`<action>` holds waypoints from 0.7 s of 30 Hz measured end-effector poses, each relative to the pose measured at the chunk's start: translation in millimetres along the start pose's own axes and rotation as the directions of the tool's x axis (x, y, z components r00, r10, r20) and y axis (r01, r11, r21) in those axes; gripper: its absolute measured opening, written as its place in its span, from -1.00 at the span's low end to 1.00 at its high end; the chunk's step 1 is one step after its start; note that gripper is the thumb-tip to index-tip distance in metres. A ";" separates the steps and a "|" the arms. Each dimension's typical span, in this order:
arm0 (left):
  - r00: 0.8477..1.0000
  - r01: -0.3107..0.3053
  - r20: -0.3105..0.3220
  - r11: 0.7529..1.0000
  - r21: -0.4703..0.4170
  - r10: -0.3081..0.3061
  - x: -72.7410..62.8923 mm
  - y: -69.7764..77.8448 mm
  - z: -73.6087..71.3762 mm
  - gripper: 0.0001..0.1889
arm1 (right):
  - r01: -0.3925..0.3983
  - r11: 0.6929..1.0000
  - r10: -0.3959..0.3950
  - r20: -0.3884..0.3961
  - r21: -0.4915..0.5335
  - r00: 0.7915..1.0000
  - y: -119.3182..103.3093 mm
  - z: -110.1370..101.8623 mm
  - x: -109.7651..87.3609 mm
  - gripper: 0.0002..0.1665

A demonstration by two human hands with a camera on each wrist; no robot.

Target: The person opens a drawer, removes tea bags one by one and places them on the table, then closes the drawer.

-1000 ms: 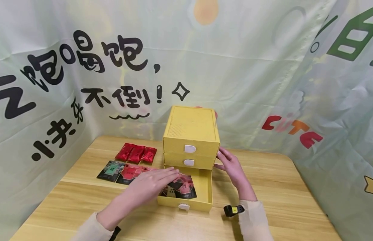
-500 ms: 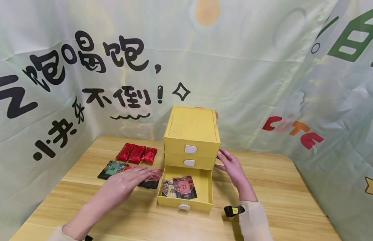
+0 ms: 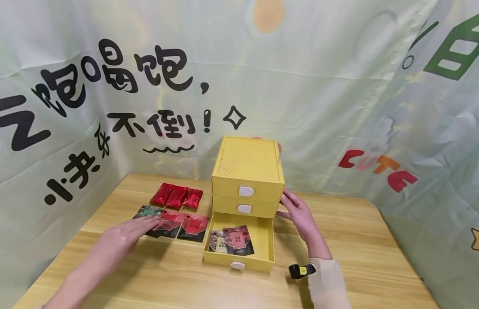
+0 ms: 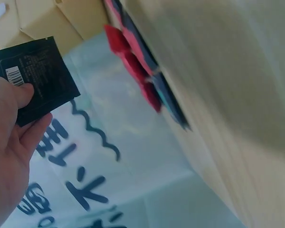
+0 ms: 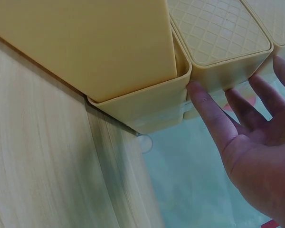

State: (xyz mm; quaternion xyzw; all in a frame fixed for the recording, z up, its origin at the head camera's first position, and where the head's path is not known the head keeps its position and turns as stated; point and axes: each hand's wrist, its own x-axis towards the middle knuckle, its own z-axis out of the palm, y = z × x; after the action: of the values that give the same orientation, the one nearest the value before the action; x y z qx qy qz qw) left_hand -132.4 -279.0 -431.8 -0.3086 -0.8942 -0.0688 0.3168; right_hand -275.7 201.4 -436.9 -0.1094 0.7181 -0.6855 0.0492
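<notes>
My left hand (image 3: pixel 121 238) pinches a dark sachet (image 4: pixel 50 78) between thumb and fingers. The sachet's barcoded back faces the left wrist camera. In the head view this hand is above the row of flat sachets on the table, partly covering the green-labelled sachet (image 3: pixel 148 210). Beside it lie a red-labelled sachet (image 3: pixel 175 219) and another red one (image 3: pixel 193 227). At the yellow drawer box (image 3: pixel 248 161), my right hand (image 3: pixel 301 216) rests extended fingers against the right side. Its bottom drawer (image 3: pixel 264 240) is pulled out and holds a pale-labelled sachet (image 3: pixel 217 243) and a red-labelled sachet (image 3: pixel 239 240).
Three shiny red packets (image 3: pixel 176 196) lie in a row behind the flat sachets. The box's upper two drawers are closed, each with a white pull tab (image 3: pixel 245 191). A printed cloth (image 3: pixel 301 98) hangs behind the wooden table (image 3: pixel 351 240).
My left hand has moved left, away from the drawer, carrying the sachet over the row on the table. My right hand has stayed at the box's side.
</notes>
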 end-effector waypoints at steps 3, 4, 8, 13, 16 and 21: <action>0.997 0.060 0.044 0.998 0.017 -0.061 -9.9 -7.3 -2.3 -0.29 | -0.001 1.000 0.001 -0.001 0.000 1.000 0.4 -0.7 -0.5 -0.35; 0.994 0.084 0.067 0.996 0.027 -0.086 -12.9 -9.3 -3.0 -0.29 | -0.001 1.000 0.001 -0.001 0.000 1.000 0.5 -0.9 -0.6 -0.35; 0.973 0.149 0.169 0.987 0.059 -0.157 -21.4 -16.0 -4.9 -0.35 | -0.001 1.000 0.001 -0.001 0.000 1.000 0.7 -1.4 -0.6 -0.35; 0.946 0.198 0.246 0.977 0.081 -0.212 -28.5 -20.3 -4.4 -0.44 | -0.001 1.000 0.001 0.000 -0.003 1.000 0.1 -1.2 -0.7 -0.35; 0.922 0.242 0.289 0.966 0.089 -0.258 -32.0 -21.5 -3.6 -0.48 | -0.001 1.000 0.001 -0.002 -0.002 1.000 0.0 -1.0 -0.7 -0.36; 0.885 0.288 0.349 0.951 0.112 -0.309 -35.8 -24.5 -2.0 -0.50 | 0.000 1.000 0.000 -0.003 0.001 1.000 0.2 -0.7 -0.5 -0.36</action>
State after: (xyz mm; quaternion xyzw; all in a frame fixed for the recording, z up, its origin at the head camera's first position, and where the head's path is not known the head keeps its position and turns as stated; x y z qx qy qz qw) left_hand -124.1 -317.4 -450.3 -0.1657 -0.9755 -0.0333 0.1410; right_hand -275.5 202.2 -437.1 -0.1086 0.7178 -0.6860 0.0482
